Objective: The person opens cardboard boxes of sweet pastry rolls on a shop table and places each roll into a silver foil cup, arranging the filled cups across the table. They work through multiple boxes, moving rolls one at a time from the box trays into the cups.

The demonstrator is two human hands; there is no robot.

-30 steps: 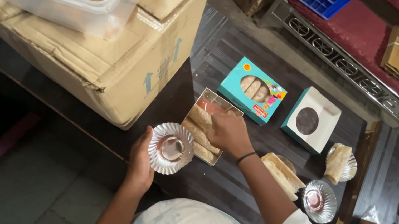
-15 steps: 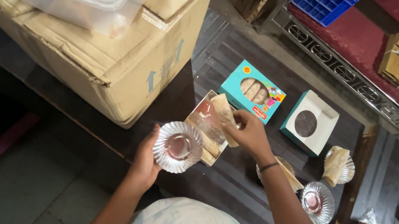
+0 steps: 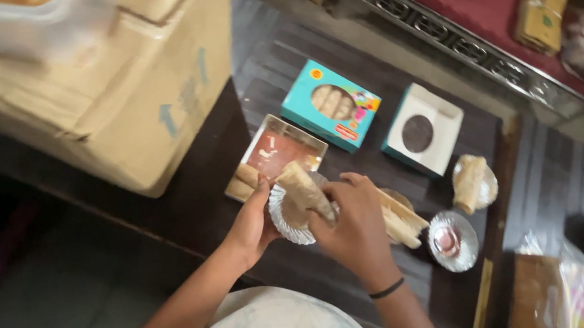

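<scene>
My left hand [image 3: 251, 222] holds a silver foil bowl [image 3: 289, 218] by its rim, just above the dark table [image 3: 261, 65]. My right hand [image 3: 353, 220] grips a tan rolled pastry [image 3: 304, 188] and has it in the bowl. Behind the bowl lies an open tray [image 3: 274, 155] with a reddish base and more rolls along its near edge.
A teal sweet box [image 3: 333, 104] and a white-lidded box [image 3: 422, 130] lie farther back. Right of my hands are a foil bowl with a roll [image 3: 473, 183] and another foil bowl [image 3: 453, 241]. A large cardboard carton [image 3: 134, 77] stands left; wrapped packets [image 3: 573, 310] lie right.
My right hand lifted a roll from the tray and brought it down into the foil bowl in my left hand. The camera view shifted left and closer.
</scene>
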